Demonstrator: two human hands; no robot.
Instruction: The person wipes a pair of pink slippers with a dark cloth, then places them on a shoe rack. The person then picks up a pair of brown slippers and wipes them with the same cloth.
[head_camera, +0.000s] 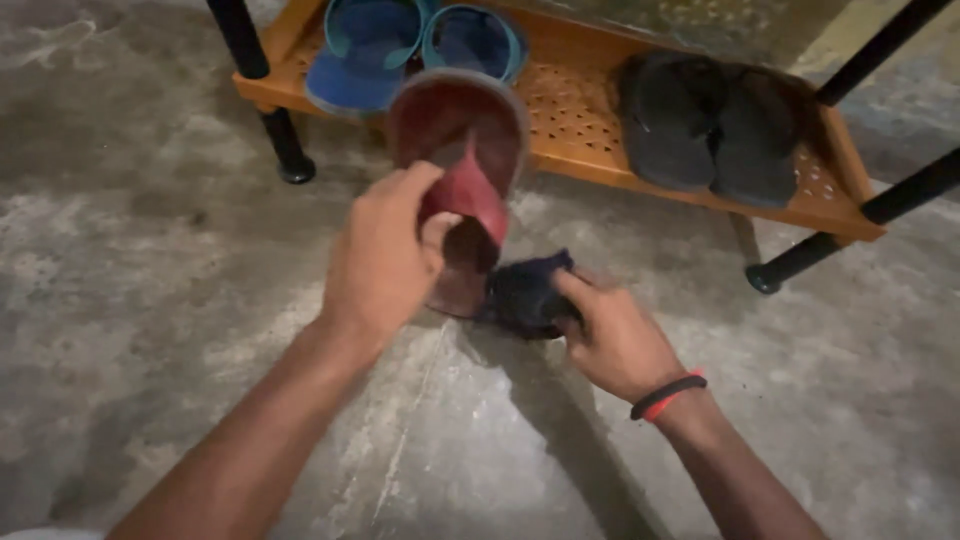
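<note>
A grey concrete floor is seen beneath both hands. Beyond the hands, an orange shoe rack on black legs is seen, loaded with blue sandals and a dark pair of sandals. A red sandal is gripped by the closed left hand and held tilted, just before the rack. A dark cloth is clutched in the right hand, pressed against the red sandal's lower end.

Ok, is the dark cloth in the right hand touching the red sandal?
Touching. The head view shows the dark cloth, gripped by the right hand, pressed against the heel end of the red sandal with no gap.
</note>
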